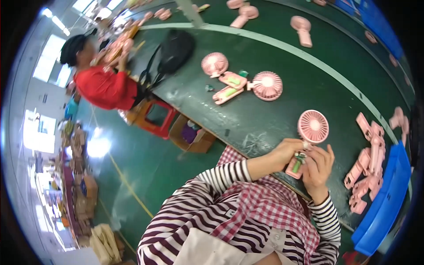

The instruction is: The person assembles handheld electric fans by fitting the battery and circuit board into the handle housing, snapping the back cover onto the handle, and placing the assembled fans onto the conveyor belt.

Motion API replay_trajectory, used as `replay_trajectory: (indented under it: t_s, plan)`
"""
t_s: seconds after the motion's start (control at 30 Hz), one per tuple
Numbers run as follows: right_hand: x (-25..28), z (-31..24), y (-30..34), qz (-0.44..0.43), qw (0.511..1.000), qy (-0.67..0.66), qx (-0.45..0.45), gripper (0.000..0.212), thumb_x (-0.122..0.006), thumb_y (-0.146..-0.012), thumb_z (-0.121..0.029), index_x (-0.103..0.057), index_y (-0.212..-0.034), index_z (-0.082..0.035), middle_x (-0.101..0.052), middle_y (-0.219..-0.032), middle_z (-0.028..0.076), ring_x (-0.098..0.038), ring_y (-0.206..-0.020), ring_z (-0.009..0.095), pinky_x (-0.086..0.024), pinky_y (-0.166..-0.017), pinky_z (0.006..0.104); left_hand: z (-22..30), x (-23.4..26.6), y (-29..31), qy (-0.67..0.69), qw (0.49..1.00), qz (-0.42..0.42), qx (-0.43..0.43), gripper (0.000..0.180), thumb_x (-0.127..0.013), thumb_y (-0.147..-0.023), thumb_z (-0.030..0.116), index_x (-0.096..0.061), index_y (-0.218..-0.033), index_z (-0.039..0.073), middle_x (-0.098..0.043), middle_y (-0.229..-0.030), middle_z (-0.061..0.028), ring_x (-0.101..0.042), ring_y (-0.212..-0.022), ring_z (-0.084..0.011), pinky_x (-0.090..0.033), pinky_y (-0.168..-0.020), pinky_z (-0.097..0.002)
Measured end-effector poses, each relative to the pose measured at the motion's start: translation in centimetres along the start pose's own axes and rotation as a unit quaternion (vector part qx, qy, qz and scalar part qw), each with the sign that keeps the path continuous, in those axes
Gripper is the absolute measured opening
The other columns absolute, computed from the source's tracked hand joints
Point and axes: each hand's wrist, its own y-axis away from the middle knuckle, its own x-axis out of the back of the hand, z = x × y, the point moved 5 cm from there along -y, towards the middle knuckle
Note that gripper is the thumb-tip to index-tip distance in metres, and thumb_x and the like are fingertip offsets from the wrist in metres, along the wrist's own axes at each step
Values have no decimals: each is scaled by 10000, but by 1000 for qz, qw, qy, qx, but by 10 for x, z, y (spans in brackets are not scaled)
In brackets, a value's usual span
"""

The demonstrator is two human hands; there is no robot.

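A pink handheld fan (313,126) stands at the table's near edge with its round grille pointing away from me. Its handle is uncovered, and a green part and small circuit board (298,162) show inside. My left hand (285,153) is closed on the fan's neck from the left, fingertips pinched just below the grille. From the right, my right hand (318,168) holds the handle, thumb and fingers bent around its side with some fingers raised. Whatever small bits lie between the fingertips are too small to make out.
Two more opened pink fans (267,86) lie ahead on the green table (198,104). Pink handle shells (370,163) are piled at right beside a blue bin (383,203). A black bag (176,51), a co-worker in red (106,86), a red stool (160,117) and a cardboard box (194,137) are at left.
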Motion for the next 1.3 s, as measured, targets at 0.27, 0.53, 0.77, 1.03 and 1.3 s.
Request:
replay_trajectory:
  t_s: [0.27, 0.53, 0.77, 1.03, 1.3]
  plan:
    - [-4, 11, 5, -17, 999, -3, -40, 160, -608, -638, -8, -574, -794, 3, -591, -873, 97, -562, -925, 287, -311, -966, 525, -6, 2, -9, -28, 999, 11, -13, 232, -556, -852, 177, -609, -944, -29, -604, -854, -68, -571, -732, -132, -470, -623, -248]
    - [-5, 28, 6, -19, 993, -87, -81, 197, -615, -664, 12, -608, -860, -7, -612, -888, 104, -567, -921, 284, -401, -891, 460, 14, -4, 1, -89, 995, 35, -16, 209, -503, -862, 137, -586, -931, -42, -604, -850, -92, -599, -716, -154, -510, -621, -286]
    - [3, 41, 8, 0, 971, -184, -154, 144, -542, -708, 67, -561, -849, 45, -559, -952, 121, -573, -843, 252, -466, -712, 314, 10, -6, -6, -4, 999, 30, 36, 285, -436, -906, 181, -527, -1039, -54, -598, -976, -114, -599, -861, -198, -495, -747, -336]
    - [6, 43, 5, -32, 971, -186, -149, 149, -509, -695, 79, -547, -835, 47, -551, -939, 111, -572, -823, 245, -467, -689, 312, 12, -14, 2, 3, 999, 26, 40, 287, -382, -918, 158, -466, -1083, -61, -567, -1018, -142, -590, -898, -221, -494, -775, -371]
    - [4, 42, 3, -34, 971, -188, -141, 146, -506, -697, 78, -545, -835, 49, -541, -937, 111, -569, -830, 248, -466, -696, 314, 13, -11, 1, 13, 999, 18, 48, 292, -361, -926, 160, -450, -1094, -62, -560, -1018, -145, -587, -905, -227, -503, -774, -379]
